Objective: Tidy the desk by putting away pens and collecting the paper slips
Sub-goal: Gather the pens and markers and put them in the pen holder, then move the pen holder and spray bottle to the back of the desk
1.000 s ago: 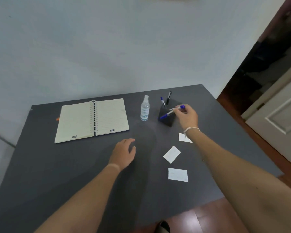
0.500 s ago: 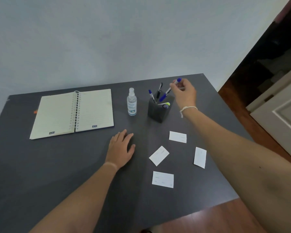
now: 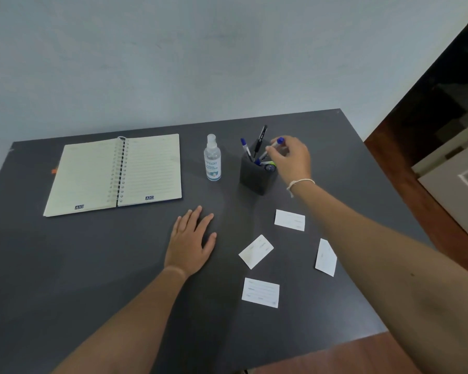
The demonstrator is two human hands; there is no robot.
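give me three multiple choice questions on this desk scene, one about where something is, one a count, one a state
1. Where does the hand sanitizer bottle stand?
A. between the notebook and the pen holder
B. on top of the notebook
C. among the paper slips

2. How many paper slips lie on the desk?
A. two
B. four
C. six

3. What is the right hand doing?
A. lying flat on the desk
B. lifting a slip
C. pinching a blue-capped pen at the pen holder

Answers:
1 A, the bottle stands on bare desk, notebook to one side and holder to the other.
2 B, four white slips lie apart.
3 C, its fingertips hold the pen with its tip down in the holder; the left hand is the flat one.
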